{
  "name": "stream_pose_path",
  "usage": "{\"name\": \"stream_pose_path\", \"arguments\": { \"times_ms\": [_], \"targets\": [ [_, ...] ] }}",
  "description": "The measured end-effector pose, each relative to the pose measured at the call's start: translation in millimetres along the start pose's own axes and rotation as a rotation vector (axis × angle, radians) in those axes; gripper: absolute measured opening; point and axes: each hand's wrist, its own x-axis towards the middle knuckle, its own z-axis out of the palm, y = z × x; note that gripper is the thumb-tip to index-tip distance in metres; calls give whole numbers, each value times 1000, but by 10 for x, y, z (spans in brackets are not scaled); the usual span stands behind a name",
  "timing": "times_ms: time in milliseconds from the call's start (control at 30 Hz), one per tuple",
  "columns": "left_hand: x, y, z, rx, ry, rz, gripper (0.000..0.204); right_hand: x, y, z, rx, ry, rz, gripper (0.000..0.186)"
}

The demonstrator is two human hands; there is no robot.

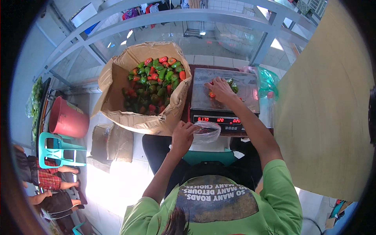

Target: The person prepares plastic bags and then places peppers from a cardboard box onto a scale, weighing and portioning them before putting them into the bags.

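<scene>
My left hand (182, 137) is closed on the rim of a clear plastic bag (206, 132), whose mouth gapes in front of the scale's display. On the metal pan of a digital scale (197, 100), my right hand (222, 90) curls over a few small peppers, its fingers bent around them. An orange-red pepper (212, 94) peeks out below the fingers, and green peppers (234, 87) lie just right of the hand. The palm hides part of what is under it. Left of the scale stands an open cardboard box (111, 84) holding many red and green peppers (158, 76).
A green plastic bag (268, 80) lies right of the scale, beside a pale board (329, 105). At left are a red bucket (66, 117), a turquoise stool (58, 150), flattened cardboard (111, 143) and seated people's legs. A metal railing (176, 17) runs behind.
</scene>
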Motion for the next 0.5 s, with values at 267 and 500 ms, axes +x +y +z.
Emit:
{"name": "stream_pose_path", "arguments": {
  "times_ms": [267,500],
  "targets": [
    [155,189,9,-214,-96,87,42,159,-58,37,35,-98,48,53],
    [239,211,89,-243,-173,29,36,168,-65,102,72,20,41,46]
  ]
}}
